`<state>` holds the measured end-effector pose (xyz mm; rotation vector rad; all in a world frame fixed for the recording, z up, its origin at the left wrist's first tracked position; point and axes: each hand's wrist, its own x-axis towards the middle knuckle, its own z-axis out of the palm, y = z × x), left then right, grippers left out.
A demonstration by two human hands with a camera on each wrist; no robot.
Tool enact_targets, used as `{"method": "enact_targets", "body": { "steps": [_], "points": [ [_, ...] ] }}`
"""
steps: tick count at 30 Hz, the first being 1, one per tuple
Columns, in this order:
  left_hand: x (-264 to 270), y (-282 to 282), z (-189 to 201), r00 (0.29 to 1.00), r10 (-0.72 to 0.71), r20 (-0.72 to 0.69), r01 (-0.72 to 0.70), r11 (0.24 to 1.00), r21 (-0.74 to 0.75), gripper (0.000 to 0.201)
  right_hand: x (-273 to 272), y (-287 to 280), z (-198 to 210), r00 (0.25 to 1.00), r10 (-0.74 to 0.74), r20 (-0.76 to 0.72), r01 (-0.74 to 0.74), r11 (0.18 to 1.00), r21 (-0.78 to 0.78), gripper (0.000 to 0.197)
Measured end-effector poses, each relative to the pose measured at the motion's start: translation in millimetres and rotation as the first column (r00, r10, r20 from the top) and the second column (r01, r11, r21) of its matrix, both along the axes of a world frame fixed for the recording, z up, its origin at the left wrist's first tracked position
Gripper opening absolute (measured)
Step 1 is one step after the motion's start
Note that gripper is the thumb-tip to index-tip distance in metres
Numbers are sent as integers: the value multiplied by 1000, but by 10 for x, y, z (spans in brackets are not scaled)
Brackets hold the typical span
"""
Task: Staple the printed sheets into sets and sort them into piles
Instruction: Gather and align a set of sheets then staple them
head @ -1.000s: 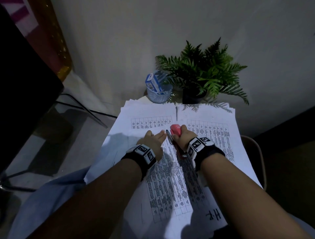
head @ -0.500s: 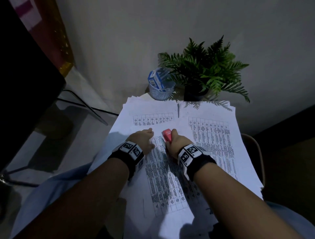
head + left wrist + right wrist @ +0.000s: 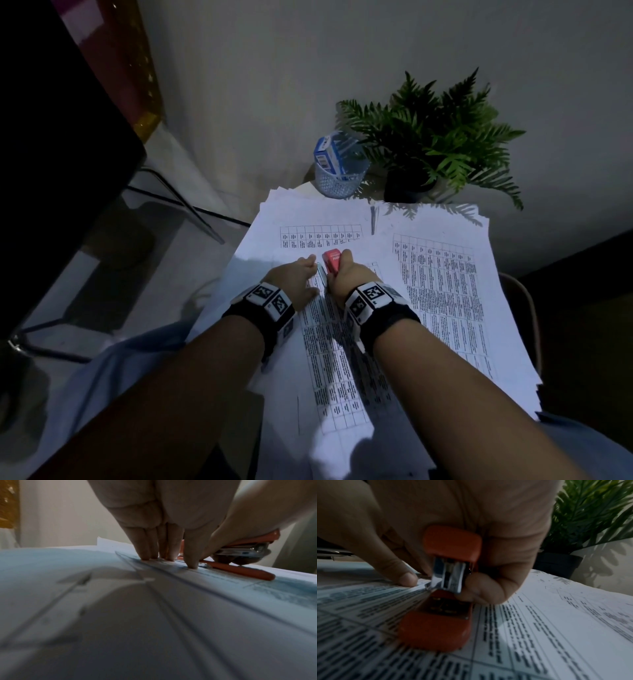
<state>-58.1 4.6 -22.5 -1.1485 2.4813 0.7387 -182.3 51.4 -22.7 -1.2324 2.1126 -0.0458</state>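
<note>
A set of printed sheets (image 3: 337, 346) with a dense table lies across my lap, over two wider piles (image 3: 442, 291). My right hand (image 3: 346, 277) grips a small red stapler (image 3: 331, 260), whose metal jaw straddles the set's top corner. In the right wrist view the stapler (image 3: 447, 592) sits with its base on the paper and the corner between its halves. My left hand (image 3: 298, 281) presses straight fingers (image 3: 150, 545) down on the sheets (image 3: 154, 601) just left of the stapler (image 3: 240, 555).
A mesh cup (image 3: 337, 174) with a blue box stands at the far edge, beside a potted fern (image 3: 431, 144). A left pile (image 3: 308, 226) and a right pile of printed sheets fill the small table. A dark chair (image 3: 51, 137) stands at left.
Both hands drew back toward me with the stapler, then moved forward again. The stapler's metal part shows again beside my left fingers.
</note>
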Motion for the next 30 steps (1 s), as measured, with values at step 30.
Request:
{"method": "enact_targets", "body": {
  "steps": [30],
  "points": [
    [-74,-172,-43,999,33,27,-30,995,-99,37,-279,220,57,1000,-25,12,24,999,46,39]
  ]
}}
